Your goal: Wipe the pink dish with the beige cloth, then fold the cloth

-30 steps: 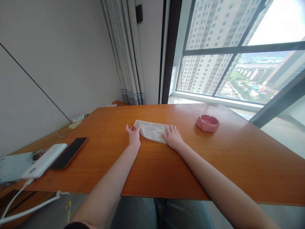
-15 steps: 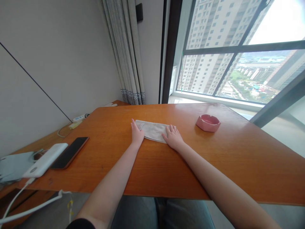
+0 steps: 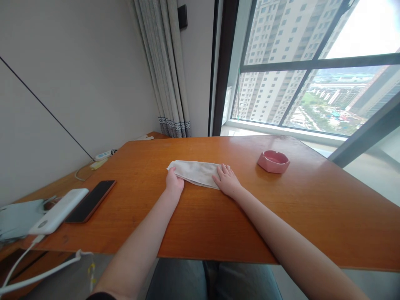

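Note:
A folded white cloth [image 3: 198, 172] lies as a long strip on the wooden table, in the middle of the head view. My left hand [image 3: 174, 181] grips its left end, the thumb on top and the other fingers hidden beneath the cloth. That end looks slightly raised. On the right end rests my right hand [image 3: 225, 179], palm down, with fingers stretched out and spread over the fabric.
A pink many-sided ashtray [image 3: 273, 162] stands on the wooden table [image 3: 218, 225] to the right. At the left lie a dark phone [image 3: 90, 201], a white power bank [image 3: 59, 211] with a cable, and a grey pouch [image 3: 20, 218]. Behind are a curtain and a window.
My left hand has moved a little left and nearer to me, and now grips the cloth's left end, which was beside its palm before. My right hand has stayed in place.

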Tool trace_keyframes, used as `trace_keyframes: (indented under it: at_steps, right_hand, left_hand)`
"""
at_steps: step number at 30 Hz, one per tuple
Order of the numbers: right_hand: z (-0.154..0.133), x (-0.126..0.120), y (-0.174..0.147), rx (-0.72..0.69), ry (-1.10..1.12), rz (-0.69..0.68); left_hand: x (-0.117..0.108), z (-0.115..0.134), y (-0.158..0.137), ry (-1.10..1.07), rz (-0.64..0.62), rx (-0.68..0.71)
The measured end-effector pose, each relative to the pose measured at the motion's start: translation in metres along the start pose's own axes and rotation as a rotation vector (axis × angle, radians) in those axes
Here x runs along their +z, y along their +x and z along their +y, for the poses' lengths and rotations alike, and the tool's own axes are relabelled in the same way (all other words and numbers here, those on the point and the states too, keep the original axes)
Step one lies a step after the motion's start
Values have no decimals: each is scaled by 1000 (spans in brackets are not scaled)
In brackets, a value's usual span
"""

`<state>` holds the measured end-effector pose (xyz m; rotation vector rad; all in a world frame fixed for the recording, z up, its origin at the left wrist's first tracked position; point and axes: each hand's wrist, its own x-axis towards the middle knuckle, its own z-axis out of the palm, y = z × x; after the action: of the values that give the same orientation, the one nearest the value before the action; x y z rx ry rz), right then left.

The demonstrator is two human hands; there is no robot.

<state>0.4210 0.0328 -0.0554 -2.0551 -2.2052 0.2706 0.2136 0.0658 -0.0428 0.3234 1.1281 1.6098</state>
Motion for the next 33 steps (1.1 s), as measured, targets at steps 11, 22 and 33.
trace_keyframes:
  at_steps: [11, 22, 33]
  right_hand:
    - [-9, 4, -3, 8, -48, -25]
    - [-14, 6, -2, -40, -27, -3]
    - [-11, 7, 0, -122, 3, 16]
  left_hand:
    - [6, -10, -7, -130, 4, -67]
    - [4, -14, -15, 266, -173, 440]
    - [12, -51, -44, 1468, -807, 830]
